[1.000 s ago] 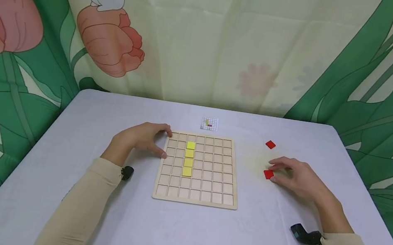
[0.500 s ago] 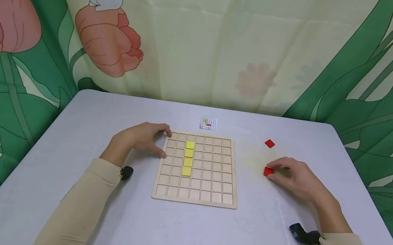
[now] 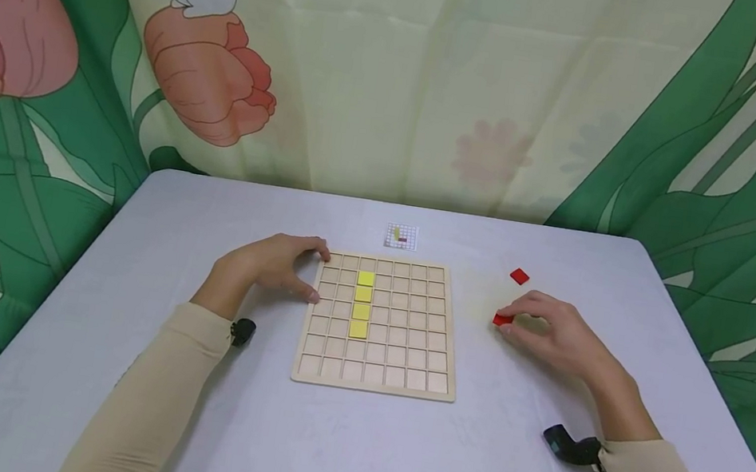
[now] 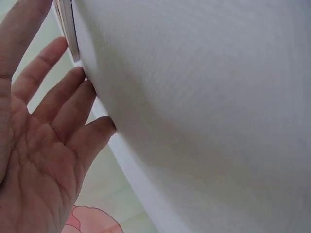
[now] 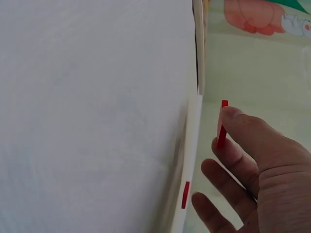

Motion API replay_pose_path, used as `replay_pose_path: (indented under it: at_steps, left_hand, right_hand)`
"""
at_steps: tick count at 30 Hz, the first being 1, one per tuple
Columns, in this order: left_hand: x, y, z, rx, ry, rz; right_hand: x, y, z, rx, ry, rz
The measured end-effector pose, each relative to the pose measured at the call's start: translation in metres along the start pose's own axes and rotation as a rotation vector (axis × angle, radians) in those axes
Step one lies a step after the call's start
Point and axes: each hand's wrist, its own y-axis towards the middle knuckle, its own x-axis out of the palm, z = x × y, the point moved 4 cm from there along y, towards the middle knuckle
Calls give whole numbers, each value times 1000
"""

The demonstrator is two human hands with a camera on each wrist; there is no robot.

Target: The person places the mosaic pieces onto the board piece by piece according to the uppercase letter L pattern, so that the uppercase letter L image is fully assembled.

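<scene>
My right hand [image 3: 555, 338] pinches a red square tile [image 3: 501, 319] between thumb and fingertips, to the right of the board. In the right wrist view that tile [image 5: 223, 124] is seen edge-on, lifted off the cloth. My left hand [image 3: 272, 263] touches the left edge of the wooden grid board [image 3: 407, 358] with thumb and index finger spread apart, its palm visible in the left wrist view. Several yellow square tiles [image 3: 363, 294] fill a vertical run of cells in the board's third column. A second red tile [image 3: 520, 276] lies on the cloth beyond my right hand.
Behind the board lies a small card [image 3: 401, 237] printed with a grid and a yellow and red pattern. A white cloth covers the table [image 3: 347, 457]. A curtain [image 3: 369, 90] with printed flowers and leaves hangs behind its far edge.
My right hand has taken hold of the nearer red tile, raised it off the cloth and moved it a little left towards the board. The left hand stays at the board's edge.
</scene>
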Motion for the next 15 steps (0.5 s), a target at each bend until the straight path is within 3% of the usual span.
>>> replay_pose_path:
  at_steps: [15]
  left_hand:
    - [-1, -1, 1, -15, 3, -5]
  right_hand:
    - [13, 21, -18, -137, 84, 46]
